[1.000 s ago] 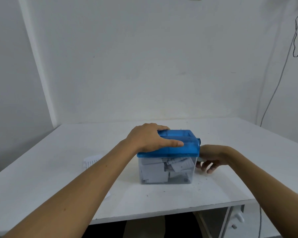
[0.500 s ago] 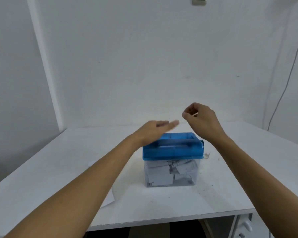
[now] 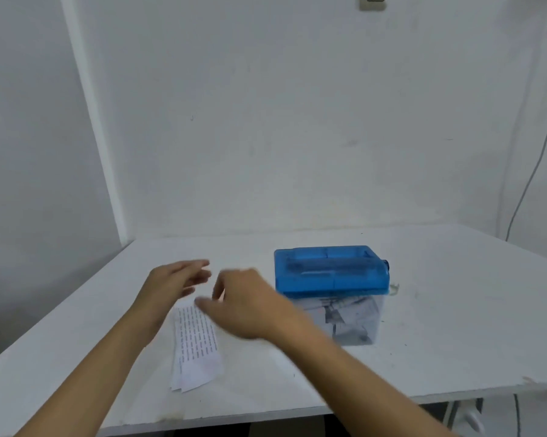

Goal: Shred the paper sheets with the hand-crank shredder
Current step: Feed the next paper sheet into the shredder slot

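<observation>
The paper sheets lie flat on the desk, left of the shredder and a little apart from it. They form a thin, fanned stack of white pages with rows of small print. The stack's long axis runs from the person toward the wall, leaning slightly left at the far end. That far short edge is the part nearest both hands, so the coming pick-up turns on it: a reach down and slightly back toward the body.

The left grip hovers just left of that edge, fingers straight and spread wide, holding nothing. The right grip sits between the sheets and the shredder, fingers loosely bent downward and thumb stretched toward the paper's far right corner, also empty. The right thumb looks the closer of the two to the sheets. Motion blur hides whether it touches them.

The shredder has a glossy, translucent blue lid with a long feed slot across its top. The lid sits on a clear plastic bin holding cut paper pieces. A stub on the lid's right end is probably the crank mount. The desk is matt white, flecked with small dark specks.
</observation>
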Demonstrator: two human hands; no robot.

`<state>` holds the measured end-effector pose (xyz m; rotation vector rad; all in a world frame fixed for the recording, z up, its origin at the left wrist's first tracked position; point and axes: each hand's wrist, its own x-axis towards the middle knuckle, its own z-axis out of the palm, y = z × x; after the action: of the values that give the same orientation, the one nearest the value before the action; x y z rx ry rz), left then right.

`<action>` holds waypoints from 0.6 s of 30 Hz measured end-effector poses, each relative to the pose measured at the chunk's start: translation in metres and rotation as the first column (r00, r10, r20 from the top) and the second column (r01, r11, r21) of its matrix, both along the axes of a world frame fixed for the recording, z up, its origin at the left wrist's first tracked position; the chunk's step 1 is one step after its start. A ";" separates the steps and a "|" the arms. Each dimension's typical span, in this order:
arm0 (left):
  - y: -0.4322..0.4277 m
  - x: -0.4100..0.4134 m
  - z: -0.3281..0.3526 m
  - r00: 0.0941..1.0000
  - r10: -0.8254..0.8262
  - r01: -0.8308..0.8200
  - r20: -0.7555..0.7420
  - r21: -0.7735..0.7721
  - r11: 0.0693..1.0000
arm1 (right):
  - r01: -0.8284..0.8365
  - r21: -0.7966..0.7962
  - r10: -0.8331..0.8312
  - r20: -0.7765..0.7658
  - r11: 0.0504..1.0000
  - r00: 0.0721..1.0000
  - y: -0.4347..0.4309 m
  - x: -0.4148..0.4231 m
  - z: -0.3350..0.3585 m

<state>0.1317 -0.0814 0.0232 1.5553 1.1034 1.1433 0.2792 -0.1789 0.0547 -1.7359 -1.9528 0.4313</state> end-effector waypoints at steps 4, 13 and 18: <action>0.016 -0.023 -0.046 0.986 0.110 -0.116 -0.127 -0.045 0.992 | 0.155 -0.156 -0.113 0.251 0.976 0.961 0.022 -0.026 -0.061; 0.013 -0.027 -0.083 0.926 0.286 -0.257 -0.248 0.143 0.956 | 0.189 -0.014 -0.188 0.032 0.982 0.982 0.036 -0.012 -0.108; 0.012 -0.027 -0.083 0.935 0.264 -0.237 -0.236 0.137 0.962 | 0.174 -0.004 -0.172 -0.181 0.985 0.968 0.038 -0.007 -0.109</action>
<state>0.1048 -0.0694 -0.0597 1.7142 1.4666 1.2109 0.2720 -0.1413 -0.0545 -1.7758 -1.6592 0.4945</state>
